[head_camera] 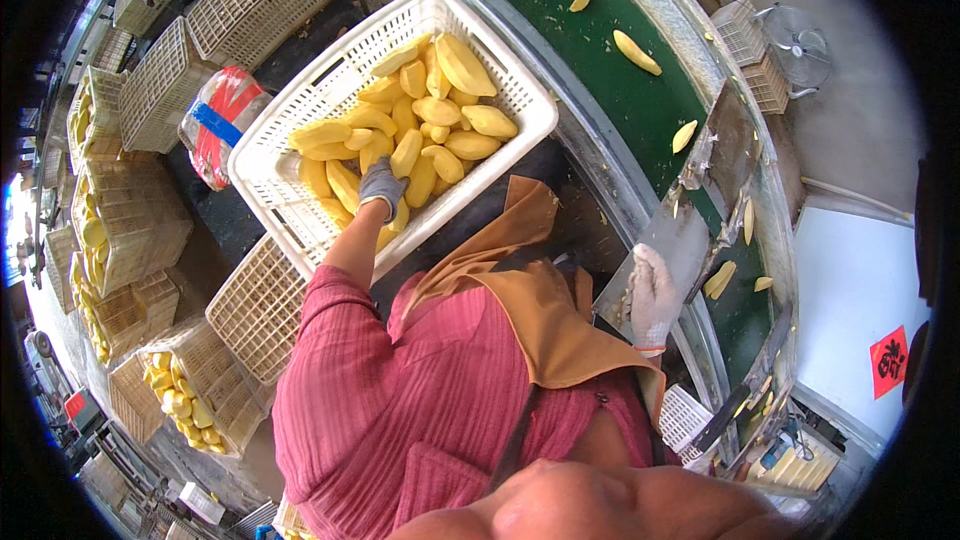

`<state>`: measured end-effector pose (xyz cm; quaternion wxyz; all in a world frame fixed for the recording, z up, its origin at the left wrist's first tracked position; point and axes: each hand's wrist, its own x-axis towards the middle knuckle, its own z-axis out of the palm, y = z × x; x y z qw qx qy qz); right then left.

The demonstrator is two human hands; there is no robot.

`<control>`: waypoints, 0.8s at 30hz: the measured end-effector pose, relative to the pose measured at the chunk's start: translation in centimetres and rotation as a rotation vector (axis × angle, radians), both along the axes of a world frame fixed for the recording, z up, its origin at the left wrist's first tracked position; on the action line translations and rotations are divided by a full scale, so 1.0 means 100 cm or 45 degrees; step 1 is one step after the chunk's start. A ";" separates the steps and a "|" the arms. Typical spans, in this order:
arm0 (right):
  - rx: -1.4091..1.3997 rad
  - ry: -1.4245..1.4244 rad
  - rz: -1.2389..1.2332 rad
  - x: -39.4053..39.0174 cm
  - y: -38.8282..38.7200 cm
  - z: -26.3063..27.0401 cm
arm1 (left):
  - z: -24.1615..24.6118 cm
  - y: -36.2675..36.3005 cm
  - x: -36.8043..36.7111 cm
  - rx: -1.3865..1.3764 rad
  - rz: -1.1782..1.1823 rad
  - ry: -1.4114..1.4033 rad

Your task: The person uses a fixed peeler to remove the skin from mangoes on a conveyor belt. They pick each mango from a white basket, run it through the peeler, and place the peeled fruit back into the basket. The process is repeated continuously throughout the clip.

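My left hand (pixel 384 186), in a grey glove, reaches into a large white plastic basket (pixel 480 15). Its fingertips are down among peeled yellow pieces (pixel 465 64), which look like fruit; whether they grip one is hidden. The basket sits tilted in the view, in front of my brown apron (pixel 547 322). My right hand (pixel 651 289), in a white knitted glove, is over a grey metal plate (pixel 679 236) beside the conveyor. Its fingers are close together and slightly bent, and I cannot tell whether anything is in them.
A green conveyor belt (pixel 600 75) with metal rails curves past at the right, carrying scattered yellow pieces (pixel 637 52). Stacked plastic crates (pixel 142 202), some filled with yellow pieces, stand at the left. A red-and-white taped bundle (pixel 229 109) lies beside the basket. A fan (pixel 799 45) stands beyond the belt.
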<state>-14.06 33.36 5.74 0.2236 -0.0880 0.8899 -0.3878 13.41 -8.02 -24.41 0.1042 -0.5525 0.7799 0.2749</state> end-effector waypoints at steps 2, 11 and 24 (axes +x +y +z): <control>-0.105 0.063 0.167 0.011 -0.002 0.009 | -0.001 0.000 0.000 0.282 0.101 0.060; -0.664 -0.444 0.077 0.010 0.013 0.000 | 0.149 0.043 -0.003 0.824 0.266 0.985; -0.379 -0.246 -0.152 0.009 0.050 -0.006 | 0.242 0.206 -0.292 -0.148 -1.209 1.322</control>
